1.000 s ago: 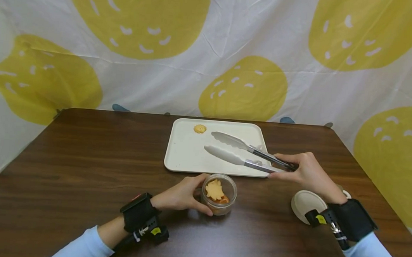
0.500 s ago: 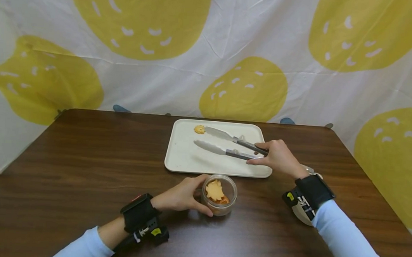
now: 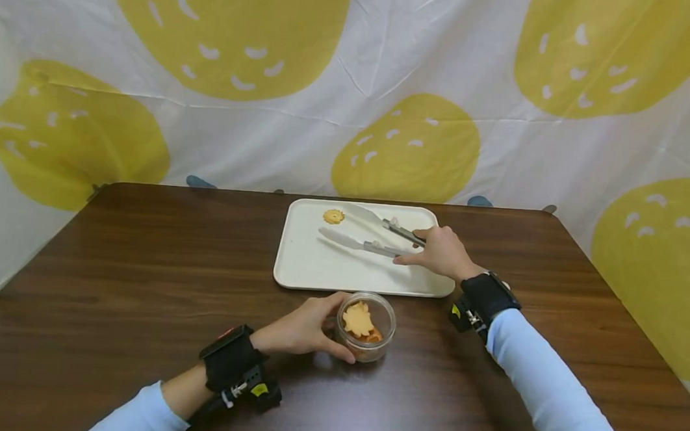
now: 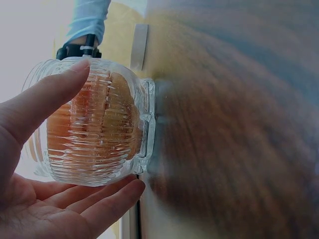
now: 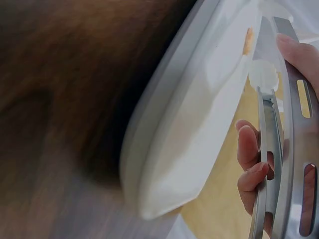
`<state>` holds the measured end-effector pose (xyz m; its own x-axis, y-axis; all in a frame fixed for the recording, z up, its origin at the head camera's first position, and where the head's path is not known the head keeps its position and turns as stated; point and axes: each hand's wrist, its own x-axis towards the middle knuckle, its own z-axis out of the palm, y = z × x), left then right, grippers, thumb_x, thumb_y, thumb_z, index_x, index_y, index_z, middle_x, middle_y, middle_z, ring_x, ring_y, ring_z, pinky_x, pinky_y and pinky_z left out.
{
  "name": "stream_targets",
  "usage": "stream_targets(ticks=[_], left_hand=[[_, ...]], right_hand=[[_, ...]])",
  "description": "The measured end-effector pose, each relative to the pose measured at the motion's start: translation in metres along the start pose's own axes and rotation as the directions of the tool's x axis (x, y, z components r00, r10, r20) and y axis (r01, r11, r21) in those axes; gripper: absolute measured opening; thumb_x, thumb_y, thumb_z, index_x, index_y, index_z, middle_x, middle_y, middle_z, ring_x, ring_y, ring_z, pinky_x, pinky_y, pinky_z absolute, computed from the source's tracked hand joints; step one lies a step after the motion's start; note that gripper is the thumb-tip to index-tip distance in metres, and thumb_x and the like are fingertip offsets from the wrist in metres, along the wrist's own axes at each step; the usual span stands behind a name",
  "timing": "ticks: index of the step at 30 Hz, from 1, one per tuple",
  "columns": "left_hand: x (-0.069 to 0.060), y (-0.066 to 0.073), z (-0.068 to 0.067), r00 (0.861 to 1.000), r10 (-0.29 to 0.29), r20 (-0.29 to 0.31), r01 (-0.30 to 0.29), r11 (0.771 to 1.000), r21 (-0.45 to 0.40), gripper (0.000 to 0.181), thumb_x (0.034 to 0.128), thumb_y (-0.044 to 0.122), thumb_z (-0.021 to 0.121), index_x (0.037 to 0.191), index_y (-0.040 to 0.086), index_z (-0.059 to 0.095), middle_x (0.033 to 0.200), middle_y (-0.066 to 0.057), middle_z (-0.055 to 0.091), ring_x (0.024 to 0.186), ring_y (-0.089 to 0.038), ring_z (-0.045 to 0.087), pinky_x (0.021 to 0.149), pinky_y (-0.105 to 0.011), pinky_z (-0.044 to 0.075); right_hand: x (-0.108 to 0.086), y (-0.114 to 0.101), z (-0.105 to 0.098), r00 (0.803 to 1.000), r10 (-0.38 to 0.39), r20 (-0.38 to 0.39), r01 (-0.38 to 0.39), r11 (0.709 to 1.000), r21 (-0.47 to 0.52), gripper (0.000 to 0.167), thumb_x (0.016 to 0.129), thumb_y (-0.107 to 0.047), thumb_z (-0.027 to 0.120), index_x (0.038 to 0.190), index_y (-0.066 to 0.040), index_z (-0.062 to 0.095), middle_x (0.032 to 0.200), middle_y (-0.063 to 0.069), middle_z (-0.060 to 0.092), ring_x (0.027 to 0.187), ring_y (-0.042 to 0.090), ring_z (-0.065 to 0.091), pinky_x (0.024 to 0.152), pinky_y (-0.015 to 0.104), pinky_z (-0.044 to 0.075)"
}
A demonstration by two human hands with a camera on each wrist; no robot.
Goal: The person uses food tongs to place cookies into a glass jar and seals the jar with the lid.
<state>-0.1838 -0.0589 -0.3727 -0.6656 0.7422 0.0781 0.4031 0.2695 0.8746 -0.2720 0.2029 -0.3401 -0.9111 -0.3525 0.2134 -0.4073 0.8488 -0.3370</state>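
My left hand (image 3: 306, 327) holds a clear glass jar (image 3: 388, 335) on the table, thumb on one side and fingers on the other. In it are several cookies, a scalloped cookie (image 3: 358, 319) on top. The left wrist view shows the ribbed jar (image 4: 104, 164) stacked with cookies. In my right hand (image 3: 441, 252) is a pair of metal tongs (image 3: 372, 246), arms spread, over the white tray (image 3: 295, 268). A single round scalloped cookie (image 3: 333, 216) lies at the tray's far left, just left of the far tong tip. The right wrist view shows fingers round the tongs (image 5: 291, 149).
The dark wooden table (image 3: 172, 265) extends to both sides of the tray. Behind its far edge hangs a white cloth (image 3: 255, 146) with yellow shapes. My right forearm (image 3: 542, 369) covers the spot where a pale round lid was visible earlier.
My right hand has moved left and away from me with the tongs, bringing their tips near the tray cookie. The right forearm now covers the lid. The left hand and jar stay put.
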Motion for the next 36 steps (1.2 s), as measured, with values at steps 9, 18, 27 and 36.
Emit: stream_targets(ticks=[9,18,27,36], left_hand=[[0.000,0.000,0.001,1.000,0.015,-0.015,-0.014,0.999,0.052,0.072,0.0649,0.020,0.080,0.124,0.004,0.042,0.120,-0.009,0.052,0.112,-0.020,0.048,0.089,-0.025,0.044],[0.001,0.002,0.001,1.000,0.024,-0.017,-0.023,0.999,0.050,0.071,0.0642,0.018,0.080,0.123,0.003,0.043,0.119,-0.009,0.052,0.111,-0.020,0.048,0.088,-0.025,0.044],[0.001,0.001,0.002,0.999,0.030,-0.013,-0.029,0.999,0.028,0.069,0.0646,0.016,0.080,0.122,0.002,0.043,0.119,-0.010,0.052,0.111,-0.021,0.048,0.089,-0.025,0.044],[0.002,0.001,0.002,1.000,0.019,-0.011,-0.019,1.000,0.017,0.070,0.0648,0.016,0.079,0.123,0.002,0.042,0.120,-0.010,0.051,0.111,-0.021,0.048,0.089,-0.025,0.044]], right_hand=[[0.016,-0.007,0.010,0.997,0.068,0.038,-0.068,0.998,0.001,0.071,0.065,-0.045,0.075,0.111,0.006,0.059,0.040,-0.006,0.024,0.041,0.007,0.015,0.042,0.022,0.017],[0.021,-0.015,0.012,0.996,0.066,0.059,-0.066,0.998,-0.017,0.068,0.065,-0.045,0.075,0.108,0.007,0.061,0.070,0.016,0.061,0.056,0.017,0.049,0.054,0.026,0.041],[0.021,-0.017,0.013,0.998,-0.046,0.051,0.048,0.998,-0.046,0.042,0.068,-0.039,0.074,0.082,-0.001,0.068,0.046,-0.003,0.046,0.044,0.010,0.039,0.047,0.020,0.030],[0.021,-0.020,0.012,0.998,-0.013,0.062,0.014,1.000,-0.022,0.051,0.069,-0.036,0.075,0.101,0.003,0.066,0.050,-0.001,0.048,0.044,0.008,0.029,0.045,0.020,0.023]])
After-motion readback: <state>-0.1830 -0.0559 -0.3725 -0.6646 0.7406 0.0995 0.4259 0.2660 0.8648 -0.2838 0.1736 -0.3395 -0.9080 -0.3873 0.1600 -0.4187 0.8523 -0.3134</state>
